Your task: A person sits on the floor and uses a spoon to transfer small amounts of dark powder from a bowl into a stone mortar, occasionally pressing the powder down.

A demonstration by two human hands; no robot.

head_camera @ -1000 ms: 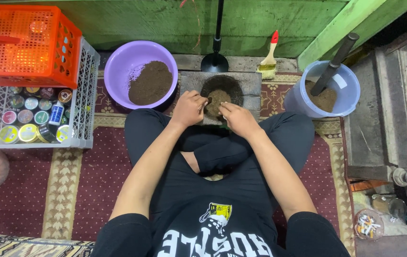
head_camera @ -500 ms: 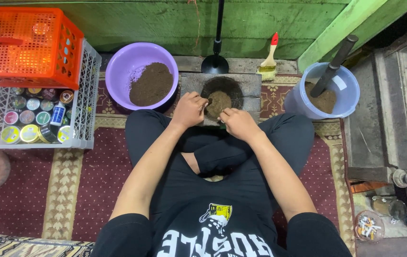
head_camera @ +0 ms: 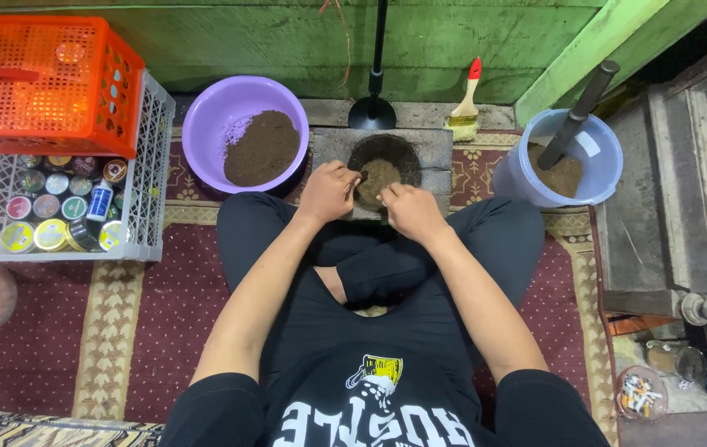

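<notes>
Person seated cross-legged, seen from above; legs in dark trousers fold across the middle of the frame. Both bare forearms run from the short black sleeves at the lower edge up toward the centre, converging. Left hand [head_camera: 328, 192] sits just left of centre, back of the hand up, fingers curled inward, knuckles raised, fingertips pointing right. Right hand [head_camera: 410, 210] sits just right of centre, slightly lower, back up, fingers bent and bunched, tips pointing up and left. The two hands are near each other but apart. Wrists roughly straight; elbows splay outward. What the fingertips pinch cannot be made out.
</notes>
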